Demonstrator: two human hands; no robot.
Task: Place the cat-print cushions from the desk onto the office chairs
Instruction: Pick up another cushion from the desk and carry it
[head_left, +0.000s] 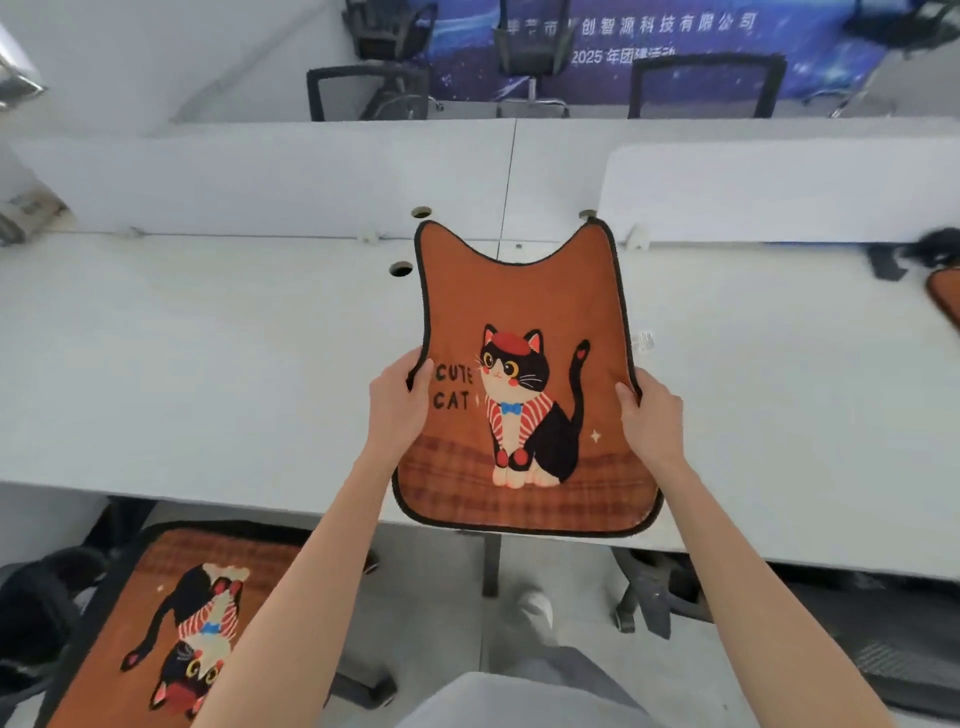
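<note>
Both hands, left hand (397, 400) and right hand (649, 415), grip the cat-print cushion (524, 384) by its side edges, fingers curled round it, mid-frame above the white desk (208, 353).

An office, long white counter (208, 364) with divider panels (260, 176), mesh swivel chairs (530, 52) beyond the hands, company banner (649, 47) behind

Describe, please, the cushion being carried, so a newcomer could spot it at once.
Over the near edge of the long white desk, a brown cat-print cushion is held between the left hand and right hand. Unlike the cushion on the chair, its cat faces upright.
</note>
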